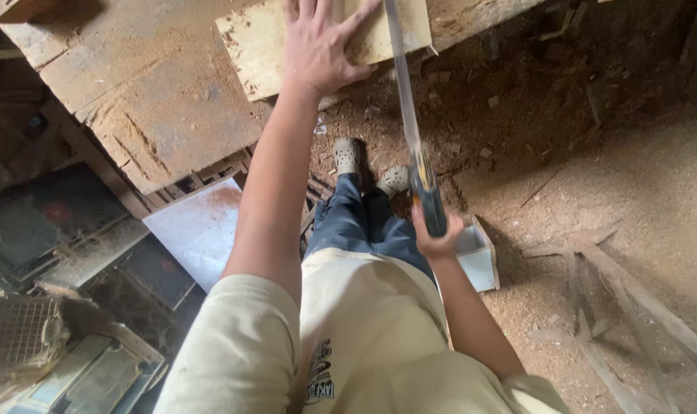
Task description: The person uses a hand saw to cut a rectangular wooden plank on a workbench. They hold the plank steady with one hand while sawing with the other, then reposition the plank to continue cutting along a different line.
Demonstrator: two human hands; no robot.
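My left hand [318,46] lies flat with fingers spread on a pale plywood piece [260,50] at the edge of a dusty workbench [157,100]. My right hand [436,234] grips the dark handle of a hand saw [410,115]. Its long blade runs up and away, passing just right of my left hand and crossing the plywood's right part. My feet in pale shoes stand below on the sawdust floor.
A white open box [480,257] sits on the floor by my right hand. A white panel [199,226] leans under the bench. Wooden slats [632,299] lie at the right, and boards, a mesh basket [19,333] and clutter fill the lower left.
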